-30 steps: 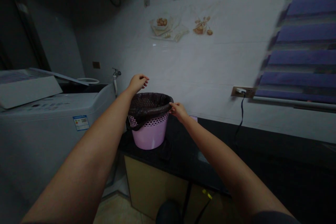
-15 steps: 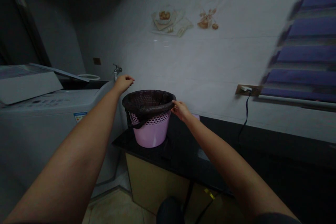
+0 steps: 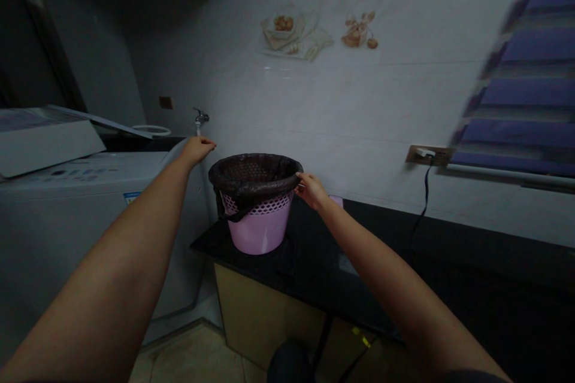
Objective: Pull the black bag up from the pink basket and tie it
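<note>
A pink trash bin (image 3: 260, 230) with a perforated upper band stands upright near the left end of the dark counter. A black trash bag (image 3: 256, 188) lines it and is folded over the rim, with a loose strip hanging at the front left. My right hand (image 3: 309, 188) pinches the bag at the rim's right side. Up and to the left of the rim, my left hand (image 3: 198, 148) is apart from the bin, its fingers stretched loosely to the right with nothing visible in them.
At left stands a washing machine (image 3: 81, 215) with its lid raised. A tap (image 3: 200, 116) juts from the tiled wall behind. Along the dark counter (image 3: 314, 263), a cord (image 3: 424, 197) drops from a plugged wall socket (image 3: 429, 155). Purple blinds (image 3: 534, 93) hang at right.
My left hand has moved left and slightly down, farther from the bin's rim. My right hand stays on the bag at the rim.
</note>
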A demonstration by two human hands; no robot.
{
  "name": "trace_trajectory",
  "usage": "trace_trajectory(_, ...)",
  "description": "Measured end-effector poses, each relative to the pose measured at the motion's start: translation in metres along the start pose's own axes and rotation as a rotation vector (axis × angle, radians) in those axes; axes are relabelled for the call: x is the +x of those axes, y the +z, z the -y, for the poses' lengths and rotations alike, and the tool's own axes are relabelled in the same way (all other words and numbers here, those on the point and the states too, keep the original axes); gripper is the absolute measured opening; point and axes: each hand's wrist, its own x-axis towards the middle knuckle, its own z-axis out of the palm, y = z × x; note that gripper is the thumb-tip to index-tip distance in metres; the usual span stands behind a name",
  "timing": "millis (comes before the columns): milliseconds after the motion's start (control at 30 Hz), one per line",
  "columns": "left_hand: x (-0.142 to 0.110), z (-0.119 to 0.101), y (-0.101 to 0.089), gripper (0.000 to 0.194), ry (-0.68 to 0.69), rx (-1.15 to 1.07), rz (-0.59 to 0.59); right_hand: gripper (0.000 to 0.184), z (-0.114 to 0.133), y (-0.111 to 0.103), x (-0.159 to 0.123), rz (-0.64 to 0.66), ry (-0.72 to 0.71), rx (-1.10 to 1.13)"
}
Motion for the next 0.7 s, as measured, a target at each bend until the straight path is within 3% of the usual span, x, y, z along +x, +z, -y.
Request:
trace_trajectory(300, 0.004, 0.018, 0.003, 0.003, -0.155, -0.104, 0.109, 0.021, 0.001, 0.001, -0.001, -0.052, 0.085, 0.165)
trace_trajectory(700, -0.007, 0.020, 0.010, 0.003, -0.253, -0.169, 0.189, 0.031, 0.001, 0.005, -0.004, -0.087, 0.084, 0.278)
